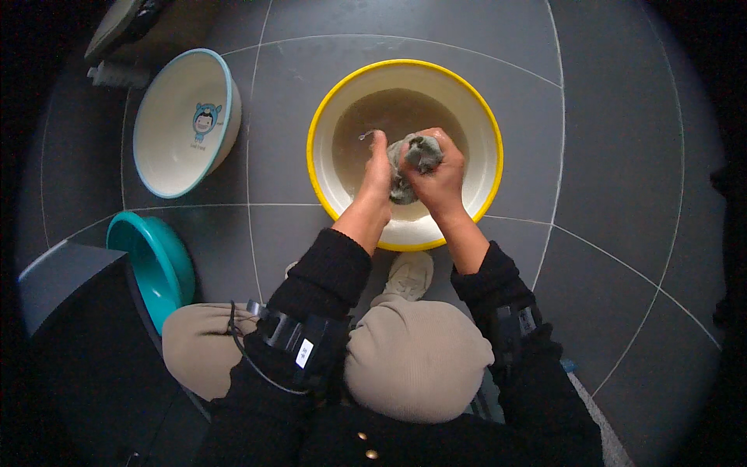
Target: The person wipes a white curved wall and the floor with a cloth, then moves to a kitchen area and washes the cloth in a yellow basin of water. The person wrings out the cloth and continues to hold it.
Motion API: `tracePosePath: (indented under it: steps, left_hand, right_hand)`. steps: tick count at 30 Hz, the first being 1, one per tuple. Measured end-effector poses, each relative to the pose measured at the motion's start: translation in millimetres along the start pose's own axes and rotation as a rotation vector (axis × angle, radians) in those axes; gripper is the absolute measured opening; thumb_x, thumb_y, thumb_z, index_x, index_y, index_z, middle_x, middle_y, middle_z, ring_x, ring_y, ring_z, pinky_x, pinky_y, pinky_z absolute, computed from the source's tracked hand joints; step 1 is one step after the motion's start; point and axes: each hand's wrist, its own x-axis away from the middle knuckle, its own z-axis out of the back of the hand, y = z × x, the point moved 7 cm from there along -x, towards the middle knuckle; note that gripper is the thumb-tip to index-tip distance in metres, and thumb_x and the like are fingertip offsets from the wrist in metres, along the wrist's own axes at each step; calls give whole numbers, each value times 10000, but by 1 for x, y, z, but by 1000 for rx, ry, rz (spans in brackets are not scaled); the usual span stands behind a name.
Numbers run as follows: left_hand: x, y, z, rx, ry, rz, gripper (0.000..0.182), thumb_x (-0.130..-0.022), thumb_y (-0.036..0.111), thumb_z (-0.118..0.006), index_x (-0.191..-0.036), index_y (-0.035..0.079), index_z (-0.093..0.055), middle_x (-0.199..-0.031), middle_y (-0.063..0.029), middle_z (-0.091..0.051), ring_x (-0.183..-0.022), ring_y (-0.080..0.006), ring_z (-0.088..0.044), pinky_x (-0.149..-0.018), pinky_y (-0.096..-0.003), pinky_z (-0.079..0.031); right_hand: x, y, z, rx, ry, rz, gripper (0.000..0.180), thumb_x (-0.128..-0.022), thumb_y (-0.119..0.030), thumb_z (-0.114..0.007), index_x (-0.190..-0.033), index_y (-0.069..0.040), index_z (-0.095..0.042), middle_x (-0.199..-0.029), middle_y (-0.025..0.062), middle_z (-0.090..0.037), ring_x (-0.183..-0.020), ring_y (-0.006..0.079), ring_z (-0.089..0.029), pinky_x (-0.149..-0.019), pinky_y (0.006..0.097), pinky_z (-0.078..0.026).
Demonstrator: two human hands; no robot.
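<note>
A wet grey-green cloth [424, 153], bunched up, is above murky brownish water [373, 111] in a white basin with a yellow rim [314, 140]. My right hand [440, 175] grips the cloth, with the upper bunch poking out between thumb and fingers. Against the cloth's left side lies my left hand [380, 172], thumb straight and pointing away from me. Its other fingers are hidden, so how firmly it holds is unclear. A lower fold of the cloth hangs between the two palms.
Left of the basin, a cream bowl with a light-blue rim [229, 105] leans tilted, a cartoon printed inside. Nearer me, a teal plastic basin [178, 257] stands beside a dark box-like object [76, 315]. Grey floor tiles [613, 152] surround the basin. My shoe [410, 274] is close to its near rim.
</note>
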Motion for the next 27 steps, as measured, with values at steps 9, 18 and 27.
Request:
tracePosePath:
  steps: [9,18,27]
  left_hand:
    - [16,18,-11,18,376,-482,348,-757,160,-698,-1049,19,-570,-978,-151,-627,-859,-262,-611,-756,-390,-492]
    - [59,48,-41,-853,509,-1201,301,-668,108,-694,-928,50,-555,-895,-153,-539,-861,-359,-550,-771,-430,-450]
    - [64,48,-44,-1128,294,-1359,268,-676,106,-700,-883,36,-545,-872,-137,-563,-846,-330,-565,-756,-393,-458]
  right_hand:
    - [36,70,-1,-517,476,-725,157,-800,-116,-696,-894,-28,-605,-837,30,-613,-743,147,-580,-687,298,-475]
    - [52,111,-31,-926,339,-1168,203,-860,-215,-618,-983,-55,-597,-897,80,-619,-779,205,-617,-700,347,-523]
    - [58,106,-53,-1108,88,-1333,334,-876,-263,-589,-1127,-56,-514,-1045,113,-566,-951,264,-587,-809,406,-504]
